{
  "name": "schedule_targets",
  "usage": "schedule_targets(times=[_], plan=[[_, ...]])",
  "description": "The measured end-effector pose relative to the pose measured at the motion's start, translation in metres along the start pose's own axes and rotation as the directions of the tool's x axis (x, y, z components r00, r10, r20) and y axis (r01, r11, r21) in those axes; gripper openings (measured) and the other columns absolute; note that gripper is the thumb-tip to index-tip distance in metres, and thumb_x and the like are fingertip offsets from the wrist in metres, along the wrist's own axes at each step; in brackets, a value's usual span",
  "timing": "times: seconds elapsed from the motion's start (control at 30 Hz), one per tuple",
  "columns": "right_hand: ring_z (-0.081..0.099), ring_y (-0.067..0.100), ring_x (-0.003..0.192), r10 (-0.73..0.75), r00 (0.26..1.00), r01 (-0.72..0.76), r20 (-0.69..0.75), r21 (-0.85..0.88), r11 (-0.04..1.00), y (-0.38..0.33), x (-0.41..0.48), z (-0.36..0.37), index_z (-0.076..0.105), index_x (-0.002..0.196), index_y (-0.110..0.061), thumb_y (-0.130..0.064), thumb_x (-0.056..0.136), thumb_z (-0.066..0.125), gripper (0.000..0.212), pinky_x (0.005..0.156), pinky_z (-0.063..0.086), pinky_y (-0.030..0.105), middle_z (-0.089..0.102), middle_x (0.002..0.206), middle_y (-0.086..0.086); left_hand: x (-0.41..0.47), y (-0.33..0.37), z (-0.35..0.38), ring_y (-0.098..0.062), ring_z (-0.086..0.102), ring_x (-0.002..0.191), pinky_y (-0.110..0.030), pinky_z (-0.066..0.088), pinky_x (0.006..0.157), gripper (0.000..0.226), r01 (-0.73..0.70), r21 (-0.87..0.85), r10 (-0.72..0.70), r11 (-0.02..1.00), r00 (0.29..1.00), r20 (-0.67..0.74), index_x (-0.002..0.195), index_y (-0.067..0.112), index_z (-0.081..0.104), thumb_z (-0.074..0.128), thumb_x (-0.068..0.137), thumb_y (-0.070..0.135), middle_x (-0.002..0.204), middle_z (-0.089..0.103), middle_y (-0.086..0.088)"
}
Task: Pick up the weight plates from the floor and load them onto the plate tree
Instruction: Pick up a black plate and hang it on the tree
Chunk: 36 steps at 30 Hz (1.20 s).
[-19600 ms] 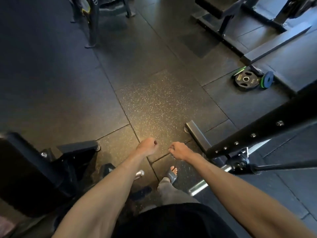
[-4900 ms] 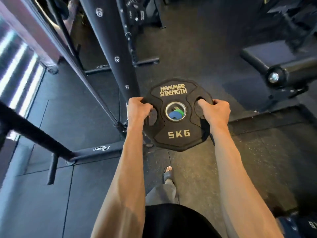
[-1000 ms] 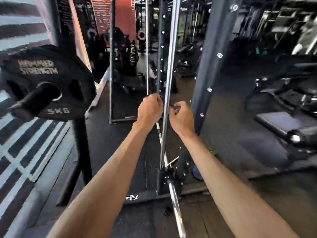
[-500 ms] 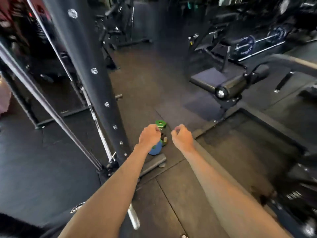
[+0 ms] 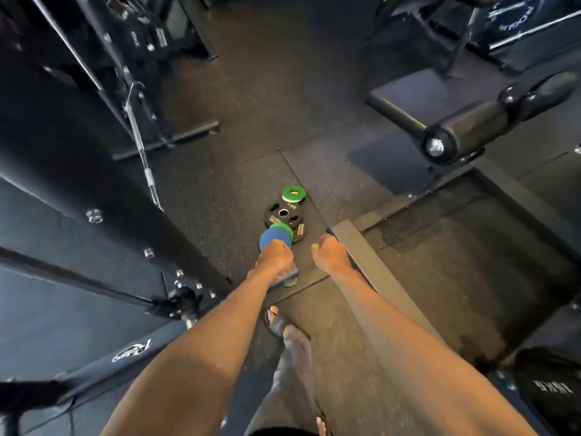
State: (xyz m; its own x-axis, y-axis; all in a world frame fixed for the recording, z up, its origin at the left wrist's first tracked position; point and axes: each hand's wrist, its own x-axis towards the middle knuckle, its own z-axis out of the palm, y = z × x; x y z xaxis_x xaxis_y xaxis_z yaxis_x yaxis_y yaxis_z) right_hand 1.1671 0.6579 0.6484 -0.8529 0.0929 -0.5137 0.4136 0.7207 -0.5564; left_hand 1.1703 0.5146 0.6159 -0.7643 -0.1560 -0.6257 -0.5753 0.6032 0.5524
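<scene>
Four weight plates lie clustered on the rubber floor [image 5: 314, 309], just ahead of the person's hands. Farthest: small green plate [image 5: 294, 194], flat, overlapping the rim of the black plate [image 5: 283, 215]. Nearest: blue plate [image 5: 271, 240], with a second green plate [image 5: 283, 229] just behind it, both against the black plate's near edge.

Left hand [image 5: 275, 258]: fingers curled into a fist, nothing held; in this view it overlaps the blue plate's lower edge, contact cannot be told. Right hand [image 5: 330, 256]: also fisted and empty, just right of the cluster, apart from it.

Black rack upright [image 5: 103, 196] to the left; padded roller [image 5: 490, 121] to the right.
</scene>
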Motion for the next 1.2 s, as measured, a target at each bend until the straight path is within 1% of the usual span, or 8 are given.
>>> schedule_targets(times=[0.17,0.5,0.63,0.73,0.87,1.07,1.13,1.2], plan=[[0.057,0.037,0.122,0.063,0.996,-0.063,0.069,0.0,0.998,-0.027,0.095,0.005,0.062,0.119,-0.003,-0.02,0.096,0.051,0.03,0.095,0.046,0.037,0.064,0.125,0.022,0.09,0.032,-0.023,-0.024,0.062,0.061,-0.037,0.057,0.063,0.028,0.206,-0.136,-0.187,0.969,0.972,0.14,0.118,-0.001,0.062,0.046,0.101,0.013,0.095,0.068,-0.019],[0.062,0.038,0.114,0.141,0.972,-0.135,0.19,-0.047,0.99,-0.077,0.288,0.02,0.065,0.114,0.0,-0.02,0.095,0.05,0.031,0.09,0.049,0.037,0.065,0.122,0.023,0.261,0.081,-0.05,-0.02,0.059,0.053,-0.034,0.056,0.054,0.031,0.296,-0.083,-0.279,0.952,0.946,0.166,0.124,-0.002,0.059,0.044,0.097,0.005,0.105,0.07,-0.026],[0.064,0.038,0.11,0.114,0.962,-0.088,0.247,-0.112,0.99,-0.076,0.387,0.046,0.067,0.106,0.0,-0.019,0.095,0.049,0.028,0.087,0.05,0.038,0.068,0.115,0.024,0.35,0.078,-0.041,-0.018,0.06,0.045,-0.025,0.051,0.039,0.027,0.352,-0.111,-0.337,0.929,0.932,0.134,0.114,-0.006,0.063,0.047,0.096,0.006,0.089,0.071,-0.02],[0.064,0.039,0.109,0.101,0.955,-0.057,0.28,-0.163,0.985,-0.066,0.463,0.072,0.067,0.105,0.0,-0.021,0.096,0.048,0.03,0.088,0.05,0.039,0.068,0.114,0.024,0.428,0.061,-0.026,-0.019,0.061,0.052,-0.028,0.052,0.045,0.025,0.397,-0.113,-0.383,0.911,0.915,0.125,0.115,-0.005,0.059,0.046,0.098,0.007,0.081,0.068,-0.016],[0.063,0.04,0.108,0.138,0.936,-0.077,0.325,-0.196,0.978,-0.028,0.568,0.119,0.065,0.108,0.0,-0.021,0.097,0.048,0.029,0.09,0.052,0.042,0.067,0.113,0.025,0.547,0.018,0.008,-0.031,0.073,0.088,-0.034,0.059,0.058,0.025,0.461,-0.104,-0.456,0.882,0.888,0.063,0.112,0.001,0.065,0.048,0.098,0.012,0.107,0.072,-0.02],[0.066,0.038,0.107,0.248,0.908,-0.187,0.337,-0.204,0.961,0.057,0.711,0.217,0.064,0.112,0.0,-0.019,0.093,0.054,0.028,0.091,0.055,0.043,0.068,0.115,0.021,0.709,-0.047,0.082,-0.034,0.054,0.125,-0.038,0.048,0.099,0.036,0.518,-0.037,-0.519,0.854,0.854,-0.02,0.133,-0.004,0.052,0.043,0.099,0.006,0.136,0.053,-0.022],[0.068,0.04,0.1,0.357,0.865,-0.336,0.352,-0.121,0.934,0.08,0.745,0.245,0.059,0.114,-0.002,-0.021,0.09,0.056,0.03,0.077,0.061,0.049,0.067,0.115,0.022,0.744,-0.06,0.095,-0.039,0.047,0.13,-0.044,0.043,0.106,0.043,0.551,-0.063,-0.555,0.832,0.828,-0.08,0.138,0.002,0.045,0.046,0.096,0.012,0.14,0.046,-0.024],[0.068,0.036,0.095,0.478,0.776,-0.517,0.412,-0.021,0.856,0.102,0.772,0.278,0.052,0.12,-0.004,-0.021,0.092,0.06,0.034,0.055,0.061,0.042,0.063,0.119,0.02,0.785,-0.079,0.116,-0.038,0.032,0.139,-0.048,0.032,0.114,0.054,0.567,-0.064,-0.57,0.821,0.813,-0.119,0.147,0.006,0.03,0.047,0.096,0.017,0.15,0.03,-0.024]])
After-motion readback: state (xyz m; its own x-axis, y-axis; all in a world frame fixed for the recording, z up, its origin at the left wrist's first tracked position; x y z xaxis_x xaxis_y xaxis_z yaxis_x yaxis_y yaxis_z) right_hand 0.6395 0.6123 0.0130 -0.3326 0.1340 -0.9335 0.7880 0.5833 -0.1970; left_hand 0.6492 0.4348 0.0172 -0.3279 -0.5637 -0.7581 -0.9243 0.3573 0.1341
